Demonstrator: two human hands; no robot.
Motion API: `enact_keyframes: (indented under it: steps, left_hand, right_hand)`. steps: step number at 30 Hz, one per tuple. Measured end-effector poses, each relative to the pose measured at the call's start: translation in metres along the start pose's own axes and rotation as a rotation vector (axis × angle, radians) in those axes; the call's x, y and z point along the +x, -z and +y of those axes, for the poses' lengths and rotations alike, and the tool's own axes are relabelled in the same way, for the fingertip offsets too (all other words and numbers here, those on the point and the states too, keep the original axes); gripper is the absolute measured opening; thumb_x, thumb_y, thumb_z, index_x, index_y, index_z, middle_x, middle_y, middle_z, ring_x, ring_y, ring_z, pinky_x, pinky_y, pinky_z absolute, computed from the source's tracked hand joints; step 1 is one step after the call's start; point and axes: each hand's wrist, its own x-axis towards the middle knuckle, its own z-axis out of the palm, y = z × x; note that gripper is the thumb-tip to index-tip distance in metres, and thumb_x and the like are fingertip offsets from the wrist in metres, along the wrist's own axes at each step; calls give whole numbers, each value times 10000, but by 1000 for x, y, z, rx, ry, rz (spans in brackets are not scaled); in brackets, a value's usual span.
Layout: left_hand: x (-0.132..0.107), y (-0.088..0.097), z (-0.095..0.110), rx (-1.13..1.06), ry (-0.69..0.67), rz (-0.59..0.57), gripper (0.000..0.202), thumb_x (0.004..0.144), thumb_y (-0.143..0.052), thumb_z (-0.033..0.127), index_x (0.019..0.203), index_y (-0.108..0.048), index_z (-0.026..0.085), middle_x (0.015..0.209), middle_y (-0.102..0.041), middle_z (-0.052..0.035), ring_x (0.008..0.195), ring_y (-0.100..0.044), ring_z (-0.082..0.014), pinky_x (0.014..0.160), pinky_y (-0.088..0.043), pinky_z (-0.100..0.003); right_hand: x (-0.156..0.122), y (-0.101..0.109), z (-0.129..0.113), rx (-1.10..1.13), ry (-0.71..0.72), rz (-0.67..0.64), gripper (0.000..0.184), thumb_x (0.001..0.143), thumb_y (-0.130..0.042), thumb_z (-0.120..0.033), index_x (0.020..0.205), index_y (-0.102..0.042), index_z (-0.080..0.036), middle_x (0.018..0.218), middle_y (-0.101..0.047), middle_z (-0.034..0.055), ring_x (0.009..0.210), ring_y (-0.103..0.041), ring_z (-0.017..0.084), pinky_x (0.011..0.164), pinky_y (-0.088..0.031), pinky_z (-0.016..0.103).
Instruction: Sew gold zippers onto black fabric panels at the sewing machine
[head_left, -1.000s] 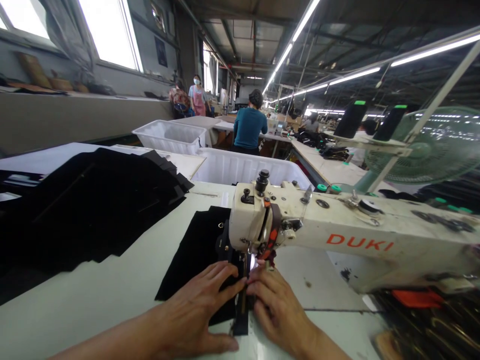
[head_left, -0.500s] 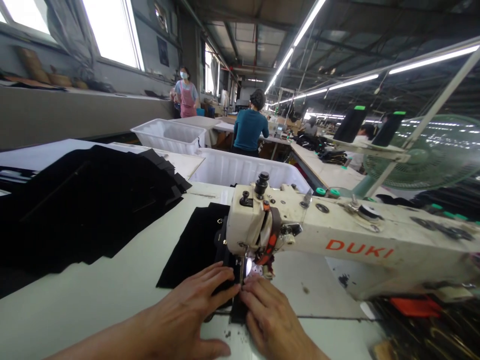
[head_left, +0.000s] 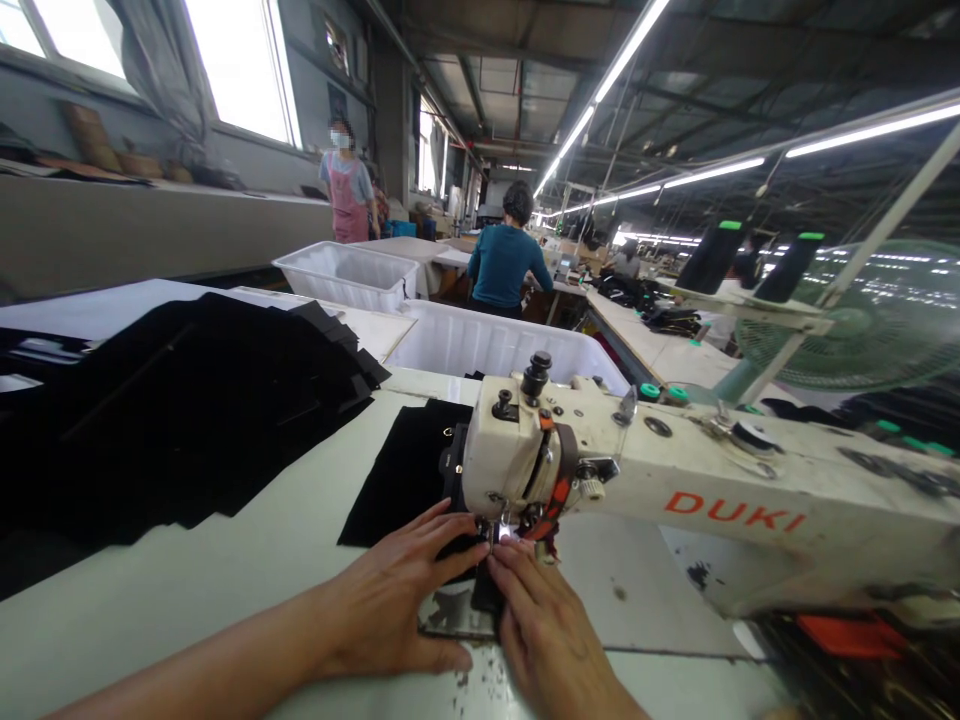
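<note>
A black fabric panel (head_left: 390,475) lies flat on the sewing machine's table, partly under the head of the white sewing machine (head_left: 630,480). A dark tab with small gold-coloured metal fittings (head_left: 450,460) rests on it beside the head. My left hand (head_left: 401,580) lies palm down with spread fingers, its fingertips on the panel just left of the presser foot. Close in front of the lit needle area, my right hand (head_left: 544,615) has its fingers together on a narrow black fabric strip (head_left: 486,590). Its fingertips nearly meet my left index finger.
A large pile of black fabric pieces (head_left: 187,410) covers the table's left. White plastic bins (head_left: 510,340) stand behind the machine. Thread cones (head_left: 709,262) and a green fan (head_left: 862,320) are at right. Two co-workers are farther back.
The black panel has moved away from me, further under the machine head, and both hands have gone forward with it. More of the metal plate shows. The standing person at the back has shifted left.
</note>
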Motion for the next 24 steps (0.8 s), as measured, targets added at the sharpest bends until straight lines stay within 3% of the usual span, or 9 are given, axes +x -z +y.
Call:
enact_keyframes:
  steps: [15,17,20,22,24]
  left_hand:
    - [4,2,-1,16,-120,119,845,751,-723,628,1439,-469,208,1453,-477,-144,1352,-422,-329,1178,-231,-494]
    - [6,5,-5,1,-177,155,669,784,-728,539,1347,-568,216,1371,-562,-110,1282,-509,-280,1170,-279,-422]
    - [11,10,-17,37,-143,203,306,938,-545,311,1206,-646,201,1254,-642,-74,1171,-596,-185,1082,-404,-296]
    - [12,12,-22,111,-55,244,342,975,-437,220,1279,-581,160,1334,-589,-108,1237,-547,-205,1083,-404,-347]
    - [10,10,-20,197,8,267,430,975,-452,243,1384,-474,115,1437,-491,-160,1332,-450,-274,1113,-350,-456]
  right_hand:
    - [4,3,2,-87,65,48,475,845,-392,-45,1259,-615,-110,1277,-630,99,1167,-586,268,998,-514,454]
    - [6,2,5,-119,106,81,459,845,-387,-39,1221,-636,-124,1244,-651,89,1130,-609,263,949,-535,429]
    - [5,-1,12,-179,201,102,435,835,-395,-37,1167,-655,-146,1199,-672,74,1084,-633,257,888,-542,393]
    - [4,-3,17,-223,243,136,416,833,-397,-52,1141,-658,-152,1166,-682,78,1068,-638,262,863,-533,391]
    - [3,-3,23,-273,270,206,380,841,-398,-82,1096,-668,-162,1130,-693,88,1025,-653,271,835,-525,396]
